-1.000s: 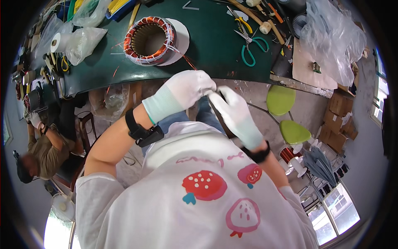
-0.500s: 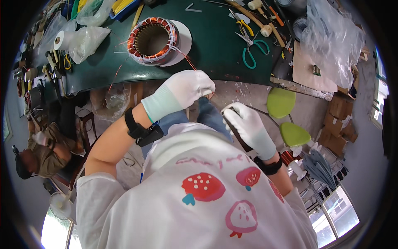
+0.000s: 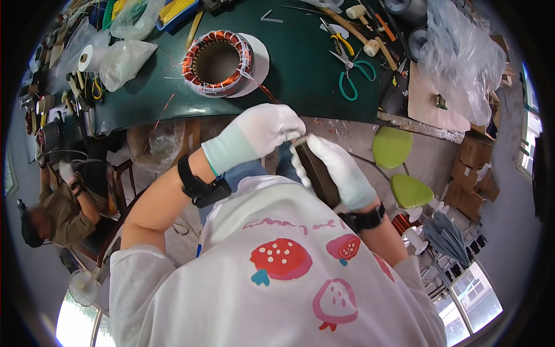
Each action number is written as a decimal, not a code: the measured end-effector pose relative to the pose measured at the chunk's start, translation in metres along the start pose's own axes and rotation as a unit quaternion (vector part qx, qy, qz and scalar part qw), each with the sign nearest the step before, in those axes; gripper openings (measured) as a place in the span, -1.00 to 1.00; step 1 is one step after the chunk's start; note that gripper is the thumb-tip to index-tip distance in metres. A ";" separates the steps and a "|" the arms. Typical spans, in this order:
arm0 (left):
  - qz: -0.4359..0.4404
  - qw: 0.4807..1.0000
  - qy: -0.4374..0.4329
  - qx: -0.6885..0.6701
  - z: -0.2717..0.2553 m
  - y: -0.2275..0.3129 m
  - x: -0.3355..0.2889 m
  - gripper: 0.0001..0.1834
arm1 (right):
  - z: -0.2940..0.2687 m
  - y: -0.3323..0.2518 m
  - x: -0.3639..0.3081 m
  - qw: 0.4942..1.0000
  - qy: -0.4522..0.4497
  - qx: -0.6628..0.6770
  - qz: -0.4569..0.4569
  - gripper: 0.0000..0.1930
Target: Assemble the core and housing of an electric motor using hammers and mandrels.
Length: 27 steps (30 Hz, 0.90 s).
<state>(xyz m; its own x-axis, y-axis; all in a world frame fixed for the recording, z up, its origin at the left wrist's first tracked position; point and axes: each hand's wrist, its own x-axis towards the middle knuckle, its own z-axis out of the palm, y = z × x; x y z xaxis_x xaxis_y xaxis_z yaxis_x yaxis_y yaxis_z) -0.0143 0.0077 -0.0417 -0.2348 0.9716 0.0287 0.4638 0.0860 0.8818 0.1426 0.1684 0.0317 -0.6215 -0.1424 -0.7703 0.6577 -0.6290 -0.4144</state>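
My left hand point(image 3: 269, 126), in a white glove with a mint cuff, is closed in a pinch on the reddish copper wire leads point(image 3: 267, 93). These leads run toward me from a stator point(image 3: 233, 82), a ring of copper windings tied with white cord. The stator lies on a white disc point(image 3: 262, 56) on the green tabletop. My right hand point(image 3: 338, 168), gloved too, is wrapped round a long dark brown block-like thing point(image 3: 318, 172) whose kind I cannot make out. Its far end is close to my left fingertips, at the wire ends, and whether it touches them is unclear.
Green-handled scissors point(image 3: 348, 74), yellow-handled pliers point(image 3: 342, 41) and a mallet point(image 3: 359, 10) lie at the right on the green table point(image 3: 300, 63). Clear plastic bags point(image 3: 457, 58) cover the right end. Lime-green stools point(image 3: 392, 146) stand below. Another person point(image 3: 75, 208) sits at the left.
My right hand has moved up and left, bringing the brown block against or near my left fingertips. The left hand has shifted slightly right, still pinching the leads. The other person's arms have moved.
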 end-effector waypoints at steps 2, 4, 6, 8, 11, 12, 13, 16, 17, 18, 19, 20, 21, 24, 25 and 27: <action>0.003 1.000 0.008 0.005 0.001 0.002 -0.002 -0.85 | -0.016 -0.004 -0.019 0.997 -0.011 -0.060 0.049 -0.59; -0.004 1.000 0.014 0.011 0.000 0.004 -0.003 -0.85 | -0.010 0.001 -0.020 0.995 0.014 0.057 0.078 -0.59; 0.011 1.000 0.023 0.012 0.006 0.003 0.000 -0.85 | 0.011 0.001 0.001 0.996 0.012 0.093 0.011 -0.59; -0.003 0.999 0.040 -0.022 -0.002 -0.001 0.003 -0.87 | 0.012 -0.002 0.010 0.998 0.021 0.054 -0.023 -0.61; -0.023 1.000 0.007 -0.008 -0.006 0.000 0.003 -0.87 | -0.014 -0.011 -0.022 0.999 0.006 -0.027 0.040 -0.61; -0.025 1.000 0.010 -0.002 -0.007 0.000 0.005 -0.87 | -0.019 -0.010 -0.021 0.997 0.032 -0.044 0.046 -0.63; -0.005 1.000 0.012 -0.003 -0.007 -0.001 0.008 -0.87 | -0.010 -0.013 -0.015 0.996 0.055 -0.063 0.021 -0.66; -0.028 0.999 0.045 0.003 -0.007 0.007 0.011 -0.87 | 0.005 -0.011 0.017 0.977 0.070 -0.171 -0.104 -0.76; -0.010 0.999 0.046 -0.002 -0.011 0.005 0.011 -0.87 | 0.001 -0.014 0.019 0.974 0.058 -0.195 -0.099 -0.76; 0.011 0.999 0.047 -0.004 -0.009 0.007 0.007 -0.87 | -0.007 -0.012 0.010 0.970 0.047 -0.220 -0.096 -0.76; 0.042 0.998 0.052 0.013 -0.003 0.000 0.007 -0.85 | -0.029 0.005 0.009 0.943 0.056 -0.299 -0.134 -0.76; 0.022 0.998 0.065 -0.006 0.000 -0.001 0.002 -0.83 | -0.028 -0.007 -0.006 0.973 0.057 -0.224 -0.017 -0.75; 0.007 0.998 0.058 -0.009 0.003 -0.001 0.003 -0.83 | -0.032 0.000 -0.008 0.954 0.088 -0.284 -0.038 -0.74; -0.011 0.999 0.024 -0.033 0.008 0.003 0.004 -0.83 | -0.007 -0.001 0.007 0.851 0.138 -0.454 -0.224 -0.71; -0.007 0.999 0.034 -0.025 0.004 0.004 0.006 -0.82 | -0.002 -0.005 0.019 0.800 0.137 -0.524 -0.259 -0.71; -0.002 1.000 0.021 -0.023 -0.001 0.004 0.008 -0.82 | -0.014 -0.005 0.015 0.782 0.129 -0.545 -0.272 -0.73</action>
<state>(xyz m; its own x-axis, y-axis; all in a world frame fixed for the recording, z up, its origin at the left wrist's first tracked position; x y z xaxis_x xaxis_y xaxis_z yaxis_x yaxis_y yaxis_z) -0.0149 0.0155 -0.0373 -0.2720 0.9613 0.0444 0.4241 0.0783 0.9022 0.1358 0.1799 0.0158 -0.9217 0.1672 -0.3500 0.3851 0.5027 -0.7740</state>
